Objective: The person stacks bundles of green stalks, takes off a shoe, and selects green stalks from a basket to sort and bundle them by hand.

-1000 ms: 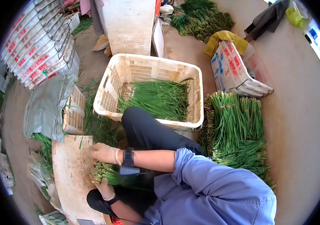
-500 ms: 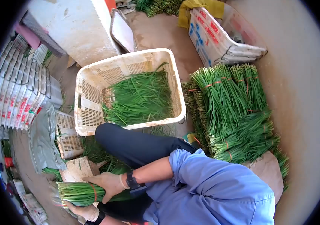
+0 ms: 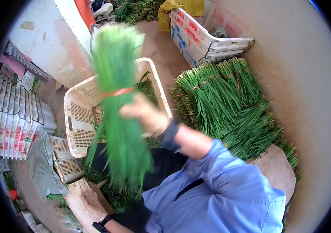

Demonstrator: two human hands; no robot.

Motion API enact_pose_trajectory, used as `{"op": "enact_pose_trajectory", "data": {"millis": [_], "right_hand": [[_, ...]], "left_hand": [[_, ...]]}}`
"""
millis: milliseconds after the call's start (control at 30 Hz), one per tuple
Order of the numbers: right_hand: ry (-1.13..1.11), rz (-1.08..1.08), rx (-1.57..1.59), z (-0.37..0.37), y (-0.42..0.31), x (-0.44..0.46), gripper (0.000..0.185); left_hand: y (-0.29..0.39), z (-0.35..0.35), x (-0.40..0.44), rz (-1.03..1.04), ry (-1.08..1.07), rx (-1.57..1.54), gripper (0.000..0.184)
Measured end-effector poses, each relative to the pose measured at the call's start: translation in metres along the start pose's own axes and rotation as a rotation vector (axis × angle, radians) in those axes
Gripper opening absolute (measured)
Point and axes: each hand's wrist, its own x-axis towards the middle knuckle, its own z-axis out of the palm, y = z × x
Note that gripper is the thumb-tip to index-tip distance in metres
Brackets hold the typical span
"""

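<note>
Raised over the crate, my right hand (image 3: 146, 115) grips a large green leafy bunch (image 3: 122, 108) bound by an orange-red band. The bunch is upright, pale cut ends at the top, and blurred by motion. My left hand (image 3: 92, 204) lies on a worn wooden board (image 3: 76, 190) at the lower left, fingers apart, holding nothing. Both hands wear pale gloves. Behind the bunch stands a cream plastic crate (image 3: 81, 138) with loose green stalks inside, partly hidden.
Banded green bunches (image 3: 219, 97) are stacked at the right, beside the wall (image 3: 309, 116). Above them stands a white box (image 3: 190, 39) with a yellow cloth (image 3: 190, 8). White crates (image 3: 14, 120) are piled at the left, near a grey sheet (image 3: 43, 167).
The bunch went from lying between both hands at the lower left to upright over the crate in my right hand. My left hand let go of it. The view turned.
</note>
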Motion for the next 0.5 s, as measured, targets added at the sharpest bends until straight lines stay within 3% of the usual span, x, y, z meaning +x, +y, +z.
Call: {"op": "enact_pose_trajectory", "data": {"millis": [33, 100, 200, 233, 367, 500], "right_hand": [[0.053, -0.023, 0.009, -0.036, -0.017, -0.005, 0.060], [0.232, -0.027, -0.181, -0.072, -0.082, -0.032, 0.062], [0.431, 0.097, -0.675, -0.147, -0.164, -0.081, 0.054], [0.412, 0.153, -0.887, -0.167, -0.189, -0.099, 0.055], [0.253, 0.558, -1.475, -0.247, -0.233, -0.171, 0.073], [0.159, 1.234, -1.383, -0.258, -0.197, -0.238, 0.080]], "left_hand": [[-0.017, -0.015, 0.000, -0.049, -0.001, 0.104, 0.063], [-0.049, -0.033, -0.007, -0.131, 0.219, 0.026, 0.067], [-0.061, -0.044, -0.016, -0.242, 0.444, -0.131, 0.070], [-0.062, -0.051, -0.017, -0.208, 0.366, -0.089, 0.070], [-0.067, -0.076, 0.006, -0.169, 0.141, 0.023, 0.069], [-0.067, -0.077, 0.004, -0.216, 0.172, 0.101, 0.072]]}}
